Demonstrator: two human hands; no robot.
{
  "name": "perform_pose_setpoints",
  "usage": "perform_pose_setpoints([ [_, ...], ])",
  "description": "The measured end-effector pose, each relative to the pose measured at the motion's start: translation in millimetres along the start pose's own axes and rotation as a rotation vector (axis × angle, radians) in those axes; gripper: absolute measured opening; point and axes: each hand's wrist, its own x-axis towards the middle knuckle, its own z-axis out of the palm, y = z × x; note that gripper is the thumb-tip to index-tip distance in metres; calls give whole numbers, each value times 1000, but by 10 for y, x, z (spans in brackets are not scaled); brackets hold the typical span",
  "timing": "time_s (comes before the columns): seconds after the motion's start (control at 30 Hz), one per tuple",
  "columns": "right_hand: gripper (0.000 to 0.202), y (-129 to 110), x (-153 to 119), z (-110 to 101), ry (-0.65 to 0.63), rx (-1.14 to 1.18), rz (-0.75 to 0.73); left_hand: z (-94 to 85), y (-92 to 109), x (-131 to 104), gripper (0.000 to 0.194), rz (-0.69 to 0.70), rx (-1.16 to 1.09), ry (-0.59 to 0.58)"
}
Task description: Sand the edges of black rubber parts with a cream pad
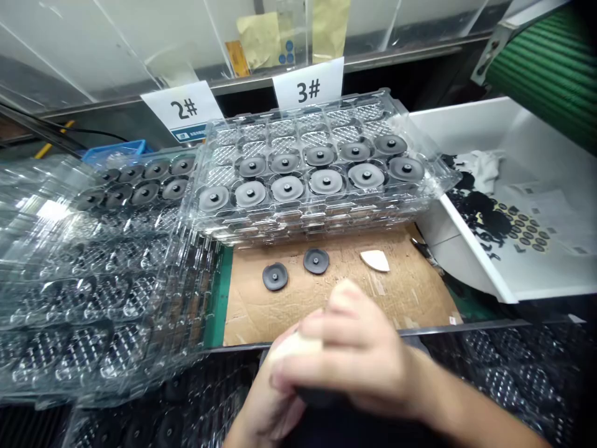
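Observation:
My right hand (359,354) is closed over my left hand (275,386) in front of the cardboard's near edge. Between them shows a pale item, blurred and partly covered; which hand grips it is hard to separate. A dark shape lies under my right palm, mostly hidden. Beyond the hands, two dark discs with centre studs, one (275,276) left and one (316,261) further right, lie on the cardboard (247,311). A white wedge-shaped piece (375,261) is to their right.
A stack of clear trays (298,211) holding several discs stands behind the cardboard. More clear trays (107,274) fill the left. At right are a white bin (485,267) with dark scraps, pliers (426,255) and a green ribbed tube (550,68).

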Motion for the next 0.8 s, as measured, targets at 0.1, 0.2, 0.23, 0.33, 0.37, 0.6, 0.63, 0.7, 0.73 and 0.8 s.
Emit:
perform_pose_setpoints([
  [0.1,23,267,-148,11,158,24,428,-15,35,-14,61,-28,-68,-127],
  [0.2,23,577,-418,133,87,4,750,-79,62,-10,59,-28,-124,-208],
  [0.23,23,659,-525,216,32,7,771,-105,69,-3,59,-26,-128,-215],
  [0.33,26,797,-850,535,-18,-26,778,-171,90,21,61,-10,-135,-218],
  [0.37,27,807,-946,640,-5,-58,791,-186,98,27,61,-4,-133,-214],
  [0.6,36,725,-1255,967,54,-231,811,-276,95,67,50,21,-145,-152],
  [0.63,36,737,-1245,964,53,-238,807,-289,84,76,49,26,-150,-146],
  [0.7,36,781,-1193,933,58,-241,803,-312,60,90,48,39,-155,-131],
  [0.73,35,805,-1157,906,63,-236,802,-319,49,94,47,45,-157,-119],
  [0.8,31,836,-1078,843,72,-204,794,-330,34,95,45,60,-159,-87],
])
